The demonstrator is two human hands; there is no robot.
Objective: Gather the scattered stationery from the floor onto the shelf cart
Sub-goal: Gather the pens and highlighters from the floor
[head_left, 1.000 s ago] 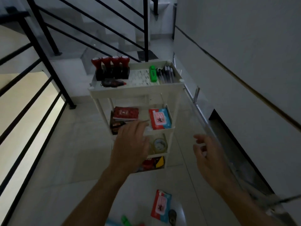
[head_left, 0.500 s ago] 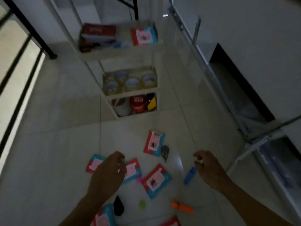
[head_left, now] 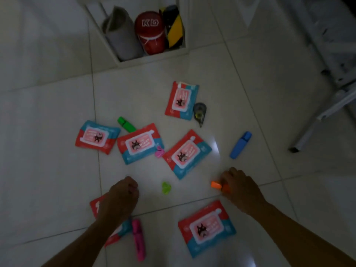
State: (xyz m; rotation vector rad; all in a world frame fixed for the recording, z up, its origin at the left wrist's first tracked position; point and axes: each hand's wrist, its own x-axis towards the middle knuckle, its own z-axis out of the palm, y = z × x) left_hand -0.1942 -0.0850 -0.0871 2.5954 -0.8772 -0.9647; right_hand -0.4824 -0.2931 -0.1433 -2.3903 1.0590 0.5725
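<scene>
The tiled floor (head_left: 269, 93) carries the scattered stationery, and at the top of the view stands the bottom tier of the white shelf cart (head_left: 154, 58), which holds three things side by side: a grey roll (head_left: 121, 37), a red container (head_left: 151, 33) and a black-and-yellow striped tape roll (head_left: 174, 26). Six red-and-blue packets lie flat on the floor, among them one nearest the cart (head_left: 182, 101), one at far left (head_left: 96, 136), and one at the bottom (head_left: 207, 228); a sixth (head_left: 96, 206) is partly hidden under the left forearm. Four highlighters: a blue one (head_left: 240, 145) with its long axis running up-right to down-left, a green one (head_left: 126, 124) slanting toward the middle packet, a pink one (head_left: 139, 239) lying nearly vertical in view, and an orange one (head_left: 219, 185) pointing left. The right hand (head_left: 238, 185) has its fingers curled round the orange highlighter on the floor. The left hand (head_left: 123, 195) hangs loosely curled above the floor, holding nothing visible. One grey correction-tape dispenser (head_left: 200, 112) touches the top packet. Two small clips, pink (head_left: 159, 152) and green (head_left: 166, 187), lie between the packets
</scene>
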